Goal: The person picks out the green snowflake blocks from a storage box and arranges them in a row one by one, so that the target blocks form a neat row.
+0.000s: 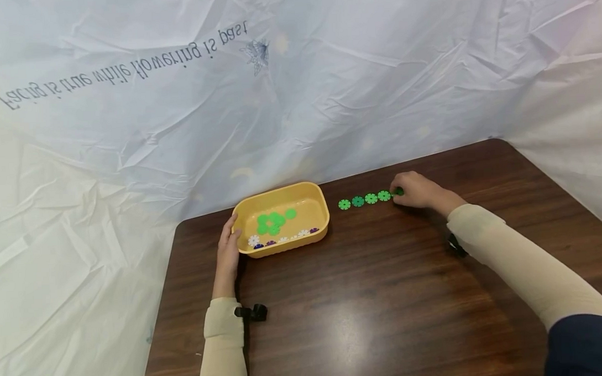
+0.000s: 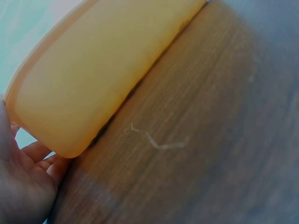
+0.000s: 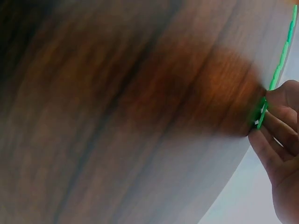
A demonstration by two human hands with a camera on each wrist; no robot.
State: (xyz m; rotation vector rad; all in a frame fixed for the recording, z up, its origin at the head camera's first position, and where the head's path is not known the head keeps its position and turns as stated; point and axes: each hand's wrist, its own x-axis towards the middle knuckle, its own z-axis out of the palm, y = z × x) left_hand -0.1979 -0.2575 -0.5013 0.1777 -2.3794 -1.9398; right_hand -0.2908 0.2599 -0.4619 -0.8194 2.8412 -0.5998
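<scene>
My left hand (image 1: 228, 247) holds the left end of a yellow plastic basin (image 1: 285, 248), with the thumb at the rim and the fingers against the outside wall in the left wrist view. Inside the basin lie bright green snowflake discs (image 1: 274, 219) and, along the near side, white and purple ones. To the right, my right hand (image 1: 414, 190) pinches a dark green snowflake disc (image 1: 398, 191) at the right end of a row. That row holds several green discs (image 1: 370, 198) lying edge to edge. In the right wrist view the pinched disc (image 3: 262, 115) is seen edge-on between thumb and fingers.
The brown wooden table (image 1: 344, 297) has a rounded corner at the far right. A pale printed sheet (image 1: 297, 88) hangs right behind its far edge and along both sides. Each wrist wears a black camera strap (image 1: 253, 312).
</scene>
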